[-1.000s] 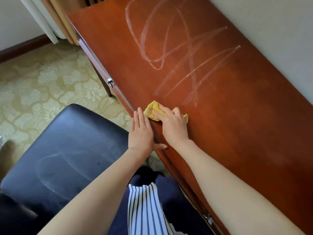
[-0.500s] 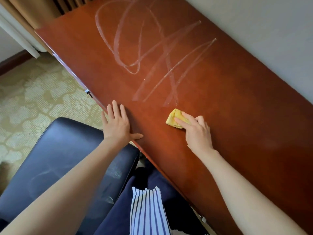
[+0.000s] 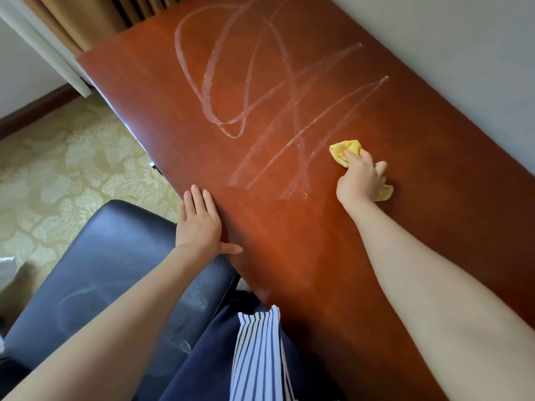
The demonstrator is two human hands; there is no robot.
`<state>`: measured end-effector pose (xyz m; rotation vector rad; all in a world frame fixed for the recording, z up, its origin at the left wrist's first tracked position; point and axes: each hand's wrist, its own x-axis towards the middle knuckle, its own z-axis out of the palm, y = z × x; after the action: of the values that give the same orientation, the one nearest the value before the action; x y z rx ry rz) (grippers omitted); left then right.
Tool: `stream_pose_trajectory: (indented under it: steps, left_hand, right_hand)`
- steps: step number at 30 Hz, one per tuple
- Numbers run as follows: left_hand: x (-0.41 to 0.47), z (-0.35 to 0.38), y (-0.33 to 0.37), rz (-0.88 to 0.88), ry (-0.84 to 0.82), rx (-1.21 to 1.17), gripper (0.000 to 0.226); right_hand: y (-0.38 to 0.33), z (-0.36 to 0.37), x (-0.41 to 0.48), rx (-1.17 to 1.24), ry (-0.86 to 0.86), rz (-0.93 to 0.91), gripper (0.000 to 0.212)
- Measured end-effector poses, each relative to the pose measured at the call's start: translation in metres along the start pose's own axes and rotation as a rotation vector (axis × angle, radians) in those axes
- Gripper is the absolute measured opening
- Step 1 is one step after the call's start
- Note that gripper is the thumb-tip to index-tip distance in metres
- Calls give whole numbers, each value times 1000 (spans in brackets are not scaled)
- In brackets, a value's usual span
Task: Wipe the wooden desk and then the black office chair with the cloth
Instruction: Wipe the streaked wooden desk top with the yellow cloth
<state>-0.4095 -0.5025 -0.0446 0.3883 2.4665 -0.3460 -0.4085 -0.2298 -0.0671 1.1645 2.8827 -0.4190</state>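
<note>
"Judging by the head view, how should the person run this pass over the wooden desk (image 3: 318,256)?" one asks.

"Probably by spreading the cloth (image 3: 343,151) flatter," the other says. "The right hand (image 3: 360,178) has its fingers curled over the yellow cloth, bunching it against the desktop. One corner pokes out ahead of the fingers and another by the wrist. Overlapping strokes toward the desk's far end would likely clear the streaks (image 3: 260,96) without leaving gaps."

"And the other hand?"

"The left hand (image 3: 199,224) lies flat on the desk's front edge, fingers straight and close together, thumb out along the edge, holding nothing. It looks like a brace."

"How does the desk look?"

"Glossy reddish-brown, with pale loops and slashes across the middle of the top. The cloth rests on the desk just beside their nearer ends. The black office chair (image 3: 101,270) sits against the desk's front edge with faint smears on its seat, and the cloth is well apart from it."
</note>
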Motion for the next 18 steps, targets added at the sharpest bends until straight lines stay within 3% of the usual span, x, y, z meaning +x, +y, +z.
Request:
stream_pose_trajectory:
  steps: [9,18]
  left_hand:
    - [4,6,-1,8,1,-60,141]
    - [2,4,-5,22,11,-35,136]
  right_hand:
    - [-34,22,-97,-23,-108,-298,55]
    - [-45,33,-192,106,-155,-458,55]
